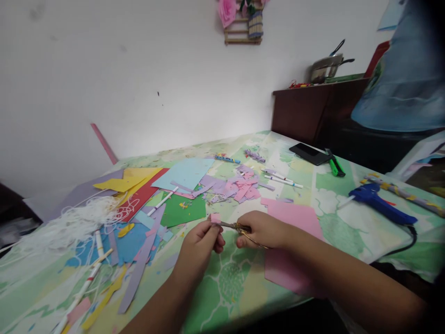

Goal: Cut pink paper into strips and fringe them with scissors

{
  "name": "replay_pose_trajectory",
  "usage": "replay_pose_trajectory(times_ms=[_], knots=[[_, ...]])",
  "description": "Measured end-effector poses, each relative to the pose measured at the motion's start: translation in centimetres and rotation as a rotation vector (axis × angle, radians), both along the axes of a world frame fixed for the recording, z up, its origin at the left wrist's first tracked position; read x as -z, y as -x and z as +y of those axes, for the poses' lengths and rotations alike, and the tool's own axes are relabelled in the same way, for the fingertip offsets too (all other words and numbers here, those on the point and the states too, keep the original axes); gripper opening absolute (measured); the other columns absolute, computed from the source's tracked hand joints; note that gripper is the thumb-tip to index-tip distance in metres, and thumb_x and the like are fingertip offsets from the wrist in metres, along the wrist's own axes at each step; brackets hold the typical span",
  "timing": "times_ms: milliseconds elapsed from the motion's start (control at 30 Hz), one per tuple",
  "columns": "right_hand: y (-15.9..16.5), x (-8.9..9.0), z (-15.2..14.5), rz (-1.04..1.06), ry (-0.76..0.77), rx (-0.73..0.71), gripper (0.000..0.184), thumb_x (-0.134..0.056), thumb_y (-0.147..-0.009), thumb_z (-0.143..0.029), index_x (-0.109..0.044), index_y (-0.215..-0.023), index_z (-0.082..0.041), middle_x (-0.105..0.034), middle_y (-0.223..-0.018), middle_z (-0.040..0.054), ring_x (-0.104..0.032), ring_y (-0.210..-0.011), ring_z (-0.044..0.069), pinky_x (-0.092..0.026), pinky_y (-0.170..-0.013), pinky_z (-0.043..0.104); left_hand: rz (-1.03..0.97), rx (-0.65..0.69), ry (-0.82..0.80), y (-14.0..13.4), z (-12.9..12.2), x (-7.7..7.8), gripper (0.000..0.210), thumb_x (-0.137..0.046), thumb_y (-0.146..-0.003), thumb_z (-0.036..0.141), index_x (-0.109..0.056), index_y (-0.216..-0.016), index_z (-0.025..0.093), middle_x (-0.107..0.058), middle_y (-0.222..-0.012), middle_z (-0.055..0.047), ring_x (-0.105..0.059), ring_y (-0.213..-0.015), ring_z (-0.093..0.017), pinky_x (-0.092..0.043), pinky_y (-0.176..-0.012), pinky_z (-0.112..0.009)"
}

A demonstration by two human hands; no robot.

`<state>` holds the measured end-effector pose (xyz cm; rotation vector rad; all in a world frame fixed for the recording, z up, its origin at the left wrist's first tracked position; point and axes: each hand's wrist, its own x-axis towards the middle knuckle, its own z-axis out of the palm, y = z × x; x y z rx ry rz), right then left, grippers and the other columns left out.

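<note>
Near the middle of the table, my left hand [203, 237] pinches a small pink paper piece [215, 217] between thumb and fingers. My right hand [259, 229] is closed around the gold handles of a pair of scissors [239, 226]. The scissor blades point left and meet the pink piece at my left fingertips; whether they are cutting through it I cannot tell. Under my right hand and forearm lies a large pink paper sheet [295, 215], partly covered. Beyond both hands is a heap of pink and lilac paper scraps [243, 185].
Coloured sheets, including a green sheet [187, 211], a light blue sheet [184, 174] and tangled white string [93, 215], spread across the left. On the right are a blue glue gun [382, 204], a green box cutter [335, 164] and a black phone [309, 153]. White pens [283, 181] lie behind the pink sheet.
</note>
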<state>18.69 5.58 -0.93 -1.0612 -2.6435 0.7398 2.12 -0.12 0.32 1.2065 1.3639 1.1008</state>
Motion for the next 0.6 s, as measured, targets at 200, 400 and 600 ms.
replay_pose_trajectory(times_ms=[200,400,600], knots=[[-0.8,0.3,0.7,0.351,0.270,-0.089,0.041,-0.038,-0.070,-0.051,-0.049,-0.083,-0.014,-0.050,-0.075,0.0026,-0.046,-0.065,0.011,-0.036,-0.057,0.023,-0.096,-0.046,-0.069,0.4,-0.1,0.1,0.019,-0.042,-0.066,0.023,-0.045,-0.049,0.016,-0.042,-0.037,0.005,-0.039,-0.038,-0.007,-0.030,-0.042,-0.020],[0.6,0.9,0.3,0.720,0.586,-0.050,0.026,-0.054,-0.064,-0.034,-0.050,-0.082,-0.015,-0.053,-0.080,0.0035,-0.050,-0.073,0.012,-0.039,-0.067,0.026,-0.056,0.248,0.058,-1.1,-0.1,1.6,0.018,-0.042,-0.061,0.018,-0.043,-0.043,0.016,-0.041,-0.031,0.005,-0.035,-0.032,-0.007,-0.025,-0.037,-0.020],[0.8,0.7,0.4,0.714,0.559,-0.037,0.018,-0.056,-0.058,-0.026,-0.049,-0.069,-0.015,-0.050,-0.062,-0.0020,-0.047,-0.057,0.008,-0.039,-0.056,0.022,-0.032,0.275,0.065,-1.1,-0.2,1.2,0.017,-0.042,-0.061,0.020,-0.044,-0.044,0.017,-0.042,-0.031,0.005,-0.036,-0.033,-0.007,-0.025,-0.038,-0.020]])
